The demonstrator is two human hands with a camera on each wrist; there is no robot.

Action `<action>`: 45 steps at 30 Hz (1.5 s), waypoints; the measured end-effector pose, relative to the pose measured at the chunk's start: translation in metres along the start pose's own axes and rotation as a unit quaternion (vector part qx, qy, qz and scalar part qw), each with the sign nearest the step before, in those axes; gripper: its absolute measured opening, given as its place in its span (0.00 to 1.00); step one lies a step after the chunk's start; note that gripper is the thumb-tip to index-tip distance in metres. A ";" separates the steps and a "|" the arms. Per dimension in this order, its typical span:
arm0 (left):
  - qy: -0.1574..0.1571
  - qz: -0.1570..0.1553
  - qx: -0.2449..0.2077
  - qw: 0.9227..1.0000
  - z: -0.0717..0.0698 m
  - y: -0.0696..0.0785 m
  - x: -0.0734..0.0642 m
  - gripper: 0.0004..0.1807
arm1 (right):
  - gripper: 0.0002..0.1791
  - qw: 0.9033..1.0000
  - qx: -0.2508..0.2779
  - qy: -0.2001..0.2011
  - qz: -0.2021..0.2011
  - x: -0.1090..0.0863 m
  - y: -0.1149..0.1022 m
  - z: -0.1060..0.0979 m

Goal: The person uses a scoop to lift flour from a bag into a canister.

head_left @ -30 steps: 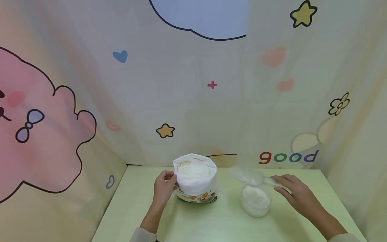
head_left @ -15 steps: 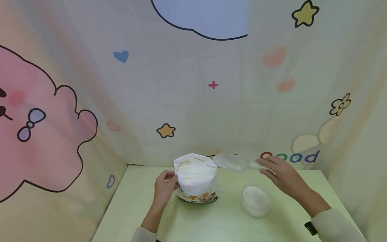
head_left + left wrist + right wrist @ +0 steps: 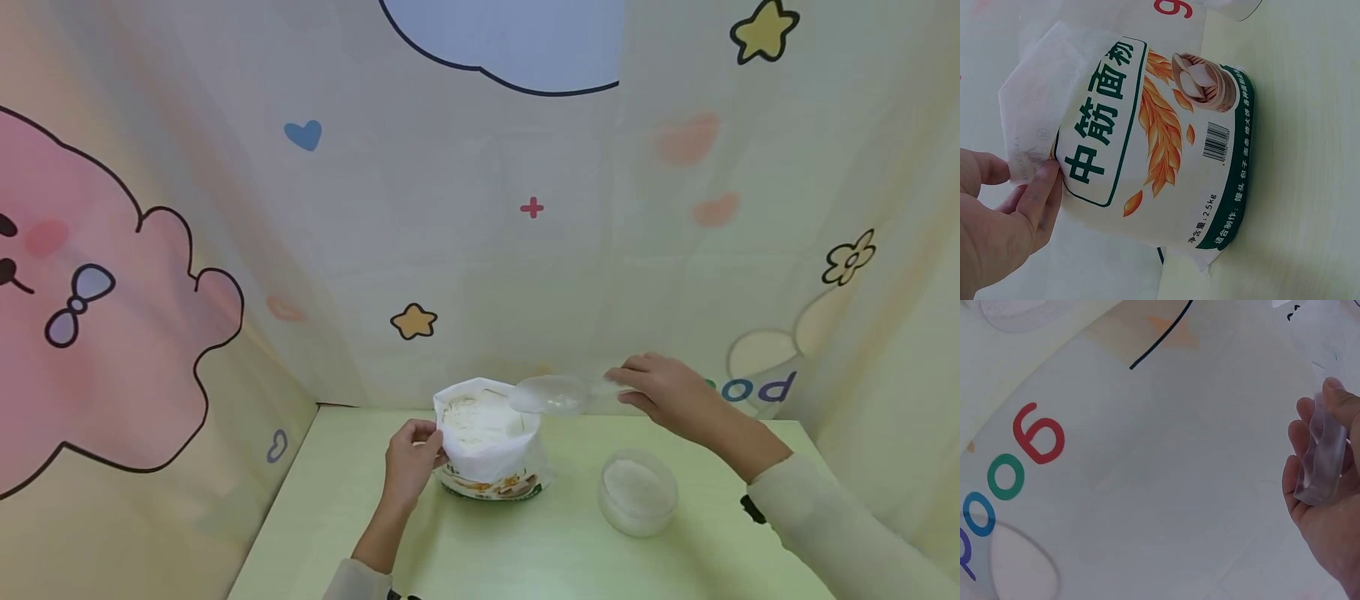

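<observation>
A flour bag [image 3: 491, 467] with its top folded open stands on the table, white flour [image 3: 480, 418] filling it near the rim. My left hand [image 3: 410, 462] pinches the folded rim at the bag's left side. In the left wrist view the bag's printed front [image 3: 1160, 137] shows wheat ears and a barcode. My right hand [image 3: 667, 396] grips the handle [image 3: 1325, 450] of a clear plastic scoop [image 3: 551, 394]. The scoop's bowl overlaps the bag's right rim in the head view. Right of the bag, a clear round bowl [image 3: 637, 493] holds white flour.
The pale green table [image 3: 517, 558] ends at the back against a printed curtain [image 3: 465, 208]. Another curtain side [image 3: 262, 475] hangs along the left edge of the table. The bowl stands below my right forearm.
My right hand has carried the scoop from above the bowl up and left to the bag's right rim. My left hand keeps its place on the rim.
</observation>
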State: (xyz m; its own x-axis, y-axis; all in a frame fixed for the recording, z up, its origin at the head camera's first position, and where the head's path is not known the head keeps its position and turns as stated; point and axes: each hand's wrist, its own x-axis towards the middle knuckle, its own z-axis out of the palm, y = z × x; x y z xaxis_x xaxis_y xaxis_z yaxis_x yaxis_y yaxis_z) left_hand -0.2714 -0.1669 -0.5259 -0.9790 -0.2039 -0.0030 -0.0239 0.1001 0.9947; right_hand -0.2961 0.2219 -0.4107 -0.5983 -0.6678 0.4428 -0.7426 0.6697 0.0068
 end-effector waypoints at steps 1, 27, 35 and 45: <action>0.001 0.000 -0.001 1.000 0.000 -0.001 0.000 0.10 | 0.18 1.000 -0.002 -0.011 -0.001 0.004 0.000 -0.002; 0.009 -0.001 0.005 1.000 0.000 -0.004 0.001 0.08 | 0.11 0.950 -0.153 -0.268 -0.042 0.100 -0.034 -0.029; 0.006 0.001 0.002 1.000 0.001 -0.005 0.003 0.08 | 0.03 0.931 -0.177 -0.317 -0.027 0.127 -0.053 -0.035; 0.008 0.001 0.003 1.000 0.002 -0.004 0.002 0.09 | 0.03 0.917 -0.173 -0.360 0.014 0.144 -0.064 -0.023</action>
State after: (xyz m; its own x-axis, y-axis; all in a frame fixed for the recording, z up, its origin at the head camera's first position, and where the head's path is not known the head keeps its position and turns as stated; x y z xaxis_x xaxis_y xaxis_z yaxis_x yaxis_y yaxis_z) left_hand -0.2738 -0.1658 -0.5302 -0.9758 -0.2188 0.0012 -0.0225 0.1056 0.9942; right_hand -0.3279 0.0901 -0.3272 -0.7521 -0.6061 -0.2587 -0.6581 0.6702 0.3431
